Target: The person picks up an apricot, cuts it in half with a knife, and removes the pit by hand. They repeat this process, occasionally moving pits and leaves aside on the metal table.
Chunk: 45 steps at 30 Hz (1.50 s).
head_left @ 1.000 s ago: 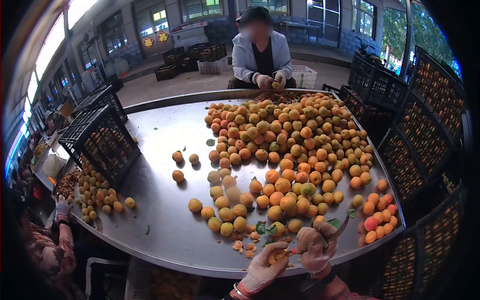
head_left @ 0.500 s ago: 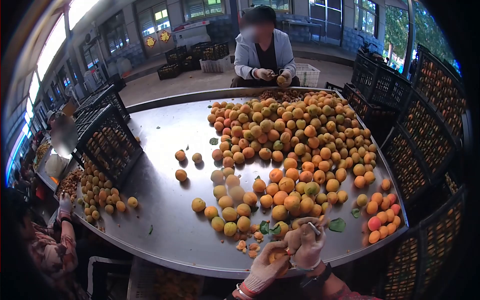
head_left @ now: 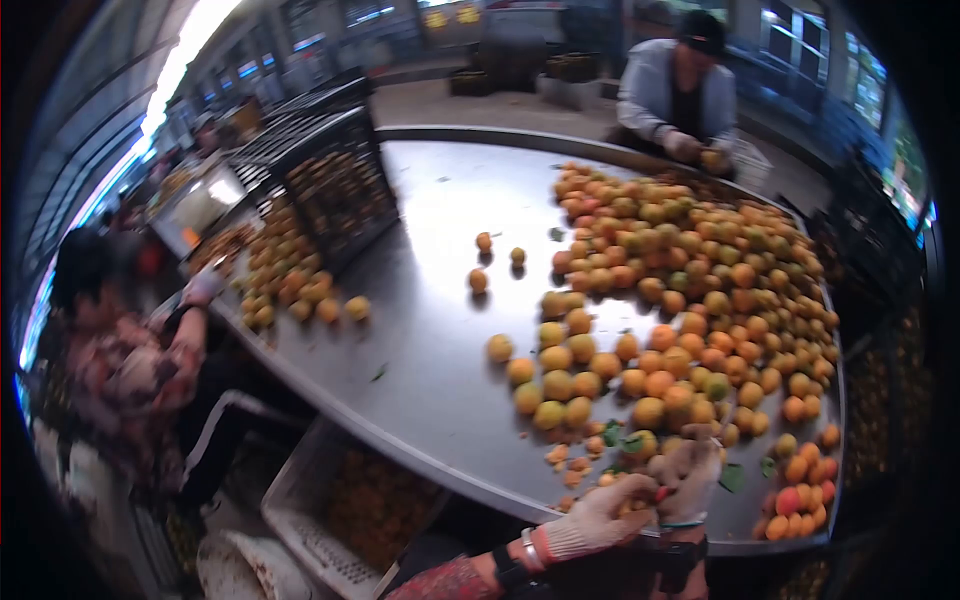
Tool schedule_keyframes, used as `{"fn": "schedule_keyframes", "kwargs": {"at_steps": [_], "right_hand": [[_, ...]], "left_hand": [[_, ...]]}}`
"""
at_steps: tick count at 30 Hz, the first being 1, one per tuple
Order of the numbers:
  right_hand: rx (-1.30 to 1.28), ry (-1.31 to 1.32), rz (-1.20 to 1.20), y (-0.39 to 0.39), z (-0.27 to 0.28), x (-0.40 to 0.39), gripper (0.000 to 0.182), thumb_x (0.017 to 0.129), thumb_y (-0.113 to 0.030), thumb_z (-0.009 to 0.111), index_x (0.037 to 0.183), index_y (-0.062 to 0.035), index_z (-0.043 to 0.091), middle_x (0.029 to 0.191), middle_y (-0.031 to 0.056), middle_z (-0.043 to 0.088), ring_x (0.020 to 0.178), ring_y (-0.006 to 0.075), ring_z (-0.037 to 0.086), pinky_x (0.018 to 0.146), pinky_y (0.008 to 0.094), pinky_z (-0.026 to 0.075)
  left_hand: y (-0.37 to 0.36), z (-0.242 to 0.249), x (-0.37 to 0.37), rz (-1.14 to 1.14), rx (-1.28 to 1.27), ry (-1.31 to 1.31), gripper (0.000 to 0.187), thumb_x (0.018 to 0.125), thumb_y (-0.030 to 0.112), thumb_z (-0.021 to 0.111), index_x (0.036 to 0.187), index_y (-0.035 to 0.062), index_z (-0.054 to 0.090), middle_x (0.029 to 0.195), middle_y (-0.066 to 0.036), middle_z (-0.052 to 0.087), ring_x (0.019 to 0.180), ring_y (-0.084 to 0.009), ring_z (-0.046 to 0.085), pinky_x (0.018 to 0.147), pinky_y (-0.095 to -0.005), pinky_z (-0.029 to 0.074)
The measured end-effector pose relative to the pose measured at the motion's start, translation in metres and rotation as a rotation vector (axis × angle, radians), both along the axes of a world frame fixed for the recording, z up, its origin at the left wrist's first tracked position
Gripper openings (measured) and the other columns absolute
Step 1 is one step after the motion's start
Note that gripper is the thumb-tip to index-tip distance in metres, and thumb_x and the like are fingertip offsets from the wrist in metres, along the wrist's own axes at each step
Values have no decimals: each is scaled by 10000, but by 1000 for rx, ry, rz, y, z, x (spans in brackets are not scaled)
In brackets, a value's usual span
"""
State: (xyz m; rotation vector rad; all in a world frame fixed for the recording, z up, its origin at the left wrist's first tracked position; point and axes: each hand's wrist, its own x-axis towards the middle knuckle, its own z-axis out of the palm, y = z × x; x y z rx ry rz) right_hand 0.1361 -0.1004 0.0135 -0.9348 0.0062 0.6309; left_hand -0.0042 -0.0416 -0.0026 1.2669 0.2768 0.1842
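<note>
My left hand (head_left: 605, 515), in a pale knitted glove, is closed round an apricot (head_left: 632, 508) at the table's near edge. Against it works my right hand (head_left: 690, 482), also gloved and closed on a small hand tool with a red part (head_left: 661, 493); blur hides its exact shape. Just beyond both hands lie torn apricot pieces (head_left: 570, 465) and green leaves (head_left: 612, 434). A large heap of whole apricots (head_left: 700, 290) spreads over the right half of the metal table (head_left: 420, 300). Redder apricots (head_left: 800, 495) form a small group at the right corner.
A tipped black crate (head_left: 335, 190) spills apricots on the left, where a co-worker (head_left: 130, 360) sits. Another person (head_left: 680, 95) is across the table. Below the near edge stand a white crate of apricot pieces (head_left: 375, 510) and a white bucket (head_left: 240, 565).
My view has swung left, so the table shifts right and the white crate and bucket come into sight. My hands stay together at the near edge, the left still round the apricot.
</note>
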Motion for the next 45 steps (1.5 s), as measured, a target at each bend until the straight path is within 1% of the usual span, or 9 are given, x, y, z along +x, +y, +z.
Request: {"fn": "schedule_keyframes", "kwargs": {"at_steps": [15,18,19,21,25,29,32,39,45], "right_hand": [[255,468,276,-2,-29,14,254,982,-351,580,909,-108,562,506,-99,236,360,53,217,375,262,223],[180,349,55,5,-4,3,243,1003,-328,538,909,-105,542,512,-81,244,368,78,219,403,289,242],[212,321,4,4,5,3,242,1009,-324,523,914,-101,537,515,-75,242,373,85,220,408,299,243],[251,259,-51,-6,8,11,217,1022,-274,483,960,-74,541,518,-63,298,378,88,273,411,281,275],[-282,-681,353,-31,34,10,276,948,-187,623,1140,7,583,758,109,646,618,142,634,570,257,521],[-586,-1278,569,-31,21,0,515,801,-335,795,1140,3,603,827,172,688,721,264,719,642,333,551],[-648,-1208,496,-36,13,2,409,840,-327,747,1064,-14,610,807,199,668,730,340,693,623,381,536],[-746,-1206,310,-41,-1,15,314,893,-361,653,939,-56,595,746,168,667,728,381,661,613,466,503],[-708,-1178,284,-48,-1,19,245,866,-222,696,938,-22,574,769,178,642,757,381,656,637,420,507]], "left_hand": [[10,6,-5,-143,263,-75,480,821,-26,577,1291,69,556,1107,-89,617,1038,-171,598,910,-302,473],[6,-8,-10,-62,-98,-214,493,833,-90,453,1314,-3,518,1158,-72,569,1093,-140,550,989,-296,431],[8,-3,-4,15,222,-229,405,901,-27,484,1303,2,532,1125,-57,584,1047,-128,566,959,-275,444],[11,12,-6,43,139,-81,339,955,53,524,1290,7,549,1086,-46,602,996,-111,580,909,-248,463],[18,21,-2,207,88,28,324,983,178,553,1263,16,570,1011,-33,628,933,-99,597,849,-235,486],[17,-13,6,167,209,-58,369,943,273,590,1244,59,585,965,-81,688,881,-162,652,816,-286,506],[15,0,8,55,437,271,425,873,226,650,1271,97,574,990,-136,674,919,-207,679,835,-314,520],[22,7,-9,381,390,109,311,899,114,635,1202,48,607,1017,-95,669,938,-169,637,894,-294,497],[38,33,-92,759,140,78,185,928,36,578,1109,14,608,859,-76,627,718,-153,629,632,-270,557]]}}
